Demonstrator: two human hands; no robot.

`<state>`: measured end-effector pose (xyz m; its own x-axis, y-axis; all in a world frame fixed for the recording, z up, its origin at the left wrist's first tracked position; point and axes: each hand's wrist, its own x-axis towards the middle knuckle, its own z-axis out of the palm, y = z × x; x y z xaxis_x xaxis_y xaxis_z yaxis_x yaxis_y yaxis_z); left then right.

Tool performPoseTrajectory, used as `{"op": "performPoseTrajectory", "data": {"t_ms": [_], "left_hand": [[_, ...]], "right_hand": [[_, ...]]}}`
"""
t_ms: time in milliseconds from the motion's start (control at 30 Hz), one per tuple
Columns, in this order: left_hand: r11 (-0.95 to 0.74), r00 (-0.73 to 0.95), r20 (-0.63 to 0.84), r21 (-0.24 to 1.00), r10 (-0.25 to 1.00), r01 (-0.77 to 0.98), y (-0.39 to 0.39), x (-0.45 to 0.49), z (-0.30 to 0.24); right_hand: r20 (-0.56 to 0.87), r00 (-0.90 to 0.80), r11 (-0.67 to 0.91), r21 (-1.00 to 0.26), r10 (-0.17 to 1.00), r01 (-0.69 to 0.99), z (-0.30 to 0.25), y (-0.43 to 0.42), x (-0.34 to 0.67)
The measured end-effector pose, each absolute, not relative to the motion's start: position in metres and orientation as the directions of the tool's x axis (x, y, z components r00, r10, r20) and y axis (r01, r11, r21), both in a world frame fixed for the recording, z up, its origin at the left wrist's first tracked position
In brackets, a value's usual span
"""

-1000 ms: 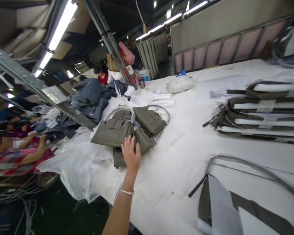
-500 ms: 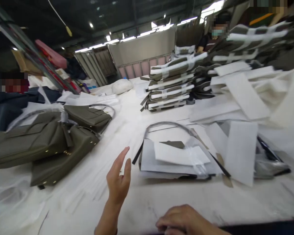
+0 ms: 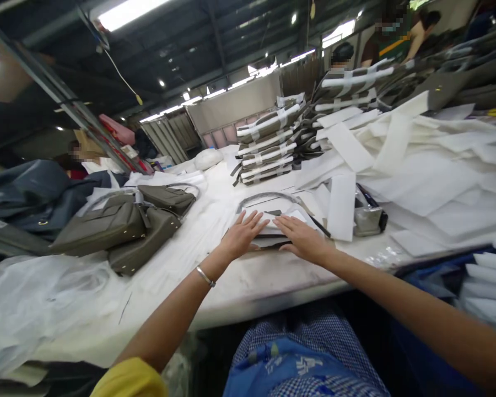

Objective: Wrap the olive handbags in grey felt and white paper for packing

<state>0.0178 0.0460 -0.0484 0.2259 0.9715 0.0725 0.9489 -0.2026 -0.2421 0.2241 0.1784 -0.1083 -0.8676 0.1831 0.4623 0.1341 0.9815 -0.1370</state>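
My left hand (image 3: pixel 243 236) lies flat with its fingers stretched over the left part of a handbag wrapped in white sheet (image 3: pixel 268 241). On the right part of the same bag rests my right hand (image 3: pixel 301 236), also flat, fingers together and straight. The fingertips of both hands come close to each other near the middle. Behind them the bag's wrapped handle (image 3: pixel 268 194) arches up on the table. A dark strap (image 3: pixel 320 226) sticks out to the right. Most of the bag's front is hidden under my hands.
Olive handbags (image 3: pixel 103 223) lie to the left, beside crumpled clear plastic (image 3: pixel 45 292). Stacked wrapped bags (image 3: pixel 267 146) stand behind. White foam sheets (image 3: pixel 430 176) spread over the right side, near a small plastic-wrapped packet (image 3: pixel 367 215). Co-workers (image 3: pixel 391 47) are at the back right.
Both hands have moved onto the wrapped bag; before, the left was raised beside it and the right was at the table's near edge. The view has shifted, now showing my lap.
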Motion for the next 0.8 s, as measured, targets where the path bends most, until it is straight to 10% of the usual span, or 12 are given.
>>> {"op": "performPoseTrajectory", "data": {"t_ms": [800], "left_hand": [[-0.205,0.208,0.022,-0.101,0.978,0.974,0.050,-0.034,-0.096]], "right_hand": [[0.360,-0.909,0.978,-0.080,0.211,0.195,-0.142,0.196,0.181]]}}
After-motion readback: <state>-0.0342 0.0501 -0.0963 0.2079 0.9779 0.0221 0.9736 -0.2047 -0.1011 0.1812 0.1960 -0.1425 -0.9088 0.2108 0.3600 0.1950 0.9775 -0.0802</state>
